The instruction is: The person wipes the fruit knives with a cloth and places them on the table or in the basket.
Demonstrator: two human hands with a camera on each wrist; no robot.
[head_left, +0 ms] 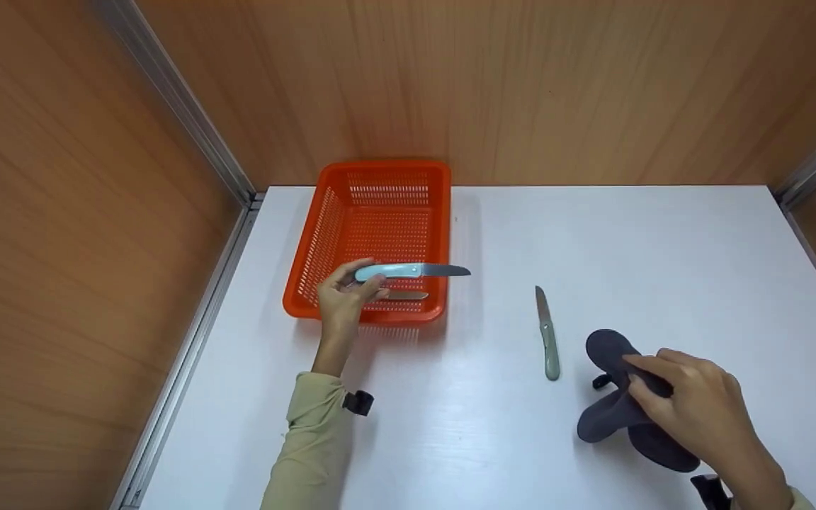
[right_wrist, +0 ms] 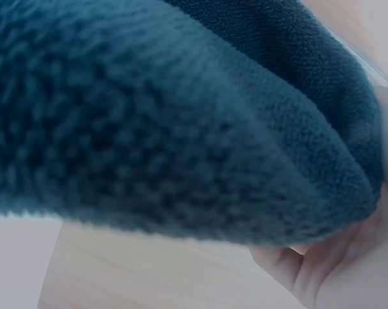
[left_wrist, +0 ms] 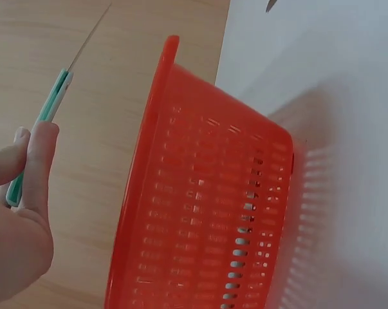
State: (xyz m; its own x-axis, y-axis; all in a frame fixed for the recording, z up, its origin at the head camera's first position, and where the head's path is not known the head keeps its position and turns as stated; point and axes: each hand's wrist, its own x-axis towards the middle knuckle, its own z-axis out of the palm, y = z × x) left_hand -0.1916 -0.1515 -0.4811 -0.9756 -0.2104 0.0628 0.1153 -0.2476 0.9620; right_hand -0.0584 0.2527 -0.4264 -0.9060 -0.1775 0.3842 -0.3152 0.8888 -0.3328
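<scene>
My left hand (head_left: 343, 299) pinches a knife by its light blue handle (head_left: 395, 271) above the near part of an orange plastic basket (head_left: 443, 234). Its blade points right, past the basket's rim. The left wrist view shows the same knife (left_wrist: 52, 100) between thumb and fingers. Lower down, a second knife's blade (head_left: 408, 295) shows within the basket; its handle is hidden behind the hand. My right hand (head_left: 702, 400) grips a bunched dark cloth (head_left: 606, 347) at the front right, its fuzzy weave (right_wrist: 148, 129) filling the right wrist view.
On the white table (head_left: 465, 425), between basket and cloth, lies a knife with a grey-green handle (head_left: 551, 358), blade pointing away. Wood-grain panels (head_left: 557, 92) rise behind the table and along both sides. Each wrist wears a black strap (head_left: 358, 403).
</scene>
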